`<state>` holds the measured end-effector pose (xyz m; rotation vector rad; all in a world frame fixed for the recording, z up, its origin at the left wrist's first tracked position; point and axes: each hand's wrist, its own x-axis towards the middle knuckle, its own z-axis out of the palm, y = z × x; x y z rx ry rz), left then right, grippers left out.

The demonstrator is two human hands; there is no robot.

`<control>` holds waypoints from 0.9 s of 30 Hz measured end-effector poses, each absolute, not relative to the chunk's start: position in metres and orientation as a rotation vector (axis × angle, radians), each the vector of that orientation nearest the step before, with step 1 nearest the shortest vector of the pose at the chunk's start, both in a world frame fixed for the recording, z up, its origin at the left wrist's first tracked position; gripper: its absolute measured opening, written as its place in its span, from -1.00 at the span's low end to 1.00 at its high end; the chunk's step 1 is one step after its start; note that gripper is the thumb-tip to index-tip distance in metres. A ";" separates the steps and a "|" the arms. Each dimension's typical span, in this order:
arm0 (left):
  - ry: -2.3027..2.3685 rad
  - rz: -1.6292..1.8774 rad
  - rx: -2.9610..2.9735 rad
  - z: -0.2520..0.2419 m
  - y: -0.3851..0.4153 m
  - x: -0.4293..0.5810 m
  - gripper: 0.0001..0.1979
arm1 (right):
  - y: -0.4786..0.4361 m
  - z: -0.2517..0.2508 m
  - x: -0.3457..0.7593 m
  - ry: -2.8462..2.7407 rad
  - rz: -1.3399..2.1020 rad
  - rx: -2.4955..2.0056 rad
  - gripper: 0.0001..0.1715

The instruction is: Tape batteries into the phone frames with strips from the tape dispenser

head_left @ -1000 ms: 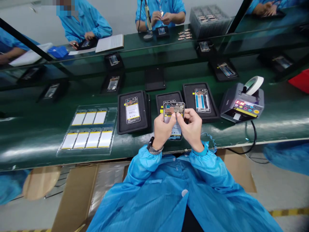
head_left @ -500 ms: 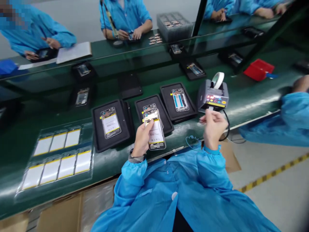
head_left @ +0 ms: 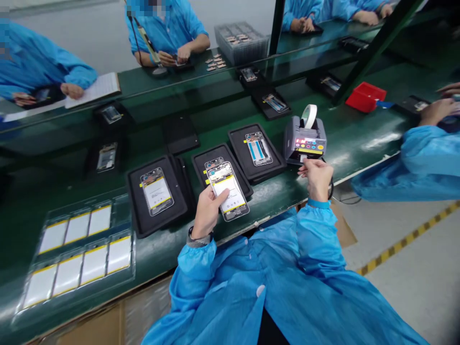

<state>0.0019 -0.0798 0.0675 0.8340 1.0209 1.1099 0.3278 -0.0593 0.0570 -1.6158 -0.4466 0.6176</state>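
My left hand point(head_left: 206, 213) grips an opened phone point(head_left: 230, 194) by its side, thumb across the white battery. The phone is tilted over a black tray point(head_left: 242, 175) in which another opened phone point(head_left: 214, 163) is partly hidden. My right hand point(head_left: 316, 178) is closed in a pinch at the front slot of a grey tape dispenser point(head_left: 305, 139), on the end of a short white strip of tape point(head_left: 304, 157). A roll of white tape point(head_left: 309, 116) stands in the top of the dispenser. How much tape lies between the fingertips is hidden.
To the left, a black tray point(head_left: 133, 203) holds a phone with a battery point(head_left: 157, 191). A clear plastic tray point(head_left: 133, 249) carries several batteries. Another tray point(head_left: 278, 166) bears a phone without a battery point(head_left: 258, 148). A red dustpan point(head_left: 365, 97) lies behind; co-workers sit opposite and at right.
My left hand has lowered slightly, and its thumb has slid down from the phone's upper part onto the battery. My right hand stays pinched at the dispenser slot. The camera view has shifted right.
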 end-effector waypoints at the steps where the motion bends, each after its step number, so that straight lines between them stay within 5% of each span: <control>1: 1.024 1.129 0.840 0.068 -0.079 0.001 -0.42 | -0.060 0.058 0.329 -0.449 0.608 -1.625 -0.81; 8: 1.059 1.278 0.942 0.071 -0.067 0.000 -0.46 | -0.087 0.067 0.283 -0.600 0.701 -1.481 -0.84; 15: 1.072 1.395 0.991 0.078 -0.062 0.013 -0.48 | -0.118 0.087 0.180 -1.015 1.113 -1.360 -0.63; 27: 1.078 1.432 1.016 0.078 -0.060 0.017 -0.50 | -0.114 0.086 0.159 -1.142 1.000 -1.374 -0.66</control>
